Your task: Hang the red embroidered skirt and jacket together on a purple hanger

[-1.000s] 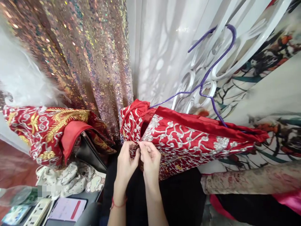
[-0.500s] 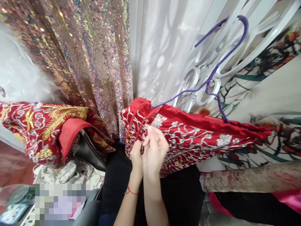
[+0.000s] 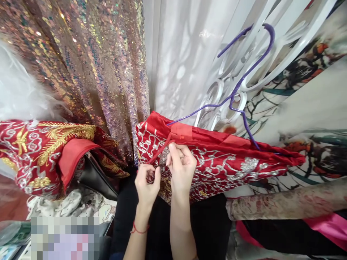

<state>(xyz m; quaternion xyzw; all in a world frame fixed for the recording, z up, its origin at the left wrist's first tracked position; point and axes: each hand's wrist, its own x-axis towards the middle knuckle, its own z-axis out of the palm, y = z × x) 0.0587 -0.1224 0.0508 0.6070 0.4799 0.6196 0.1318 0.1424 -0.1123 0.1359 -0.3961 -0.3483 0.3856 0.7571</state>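
bare left hand (image 3: pixel 148 184) and right hand (image 3: pixel 181 166) at the thin red fabric cord (image 3: pixel 159 153) of a red satin garment with silver embroidery (image 3: pixel 222 162)

from where i stand, the right hand's thumb and fingers come together by the cord's upper part, just below the plain red satin band (image 3: pixel 217 138) along the garment's top edge; what they pinch, i can't tell. the left hand is curled beside it, lower down, a gap between thumb and fingers. the cord runs straight and slanting to those fingers, though whether they close on it is hidden from me. a thin red bracelet (image 3: pixel 139 230) circles the left wrist.

the garment spreads in front of the person, above black cloth (image 3: pixel 159 231), with a purple wire hanger (image 3: pixel 244 79) reaching into its top edge. the hanger's hook lies against white scrollwork (image 3: pixel 241 95), next to a sheer white curtain (image 3: pixel 187 65).

to the left sits a second red garment with gold and silver embroidery (image 3: pixel 38 148), white feathers (image 3: pixel 18 83) above it and a shimmering sequined drape (image 3: pixel 89 54) behind. at the right lies a roll of faded floral fabric (image 3: pixel 271 207).
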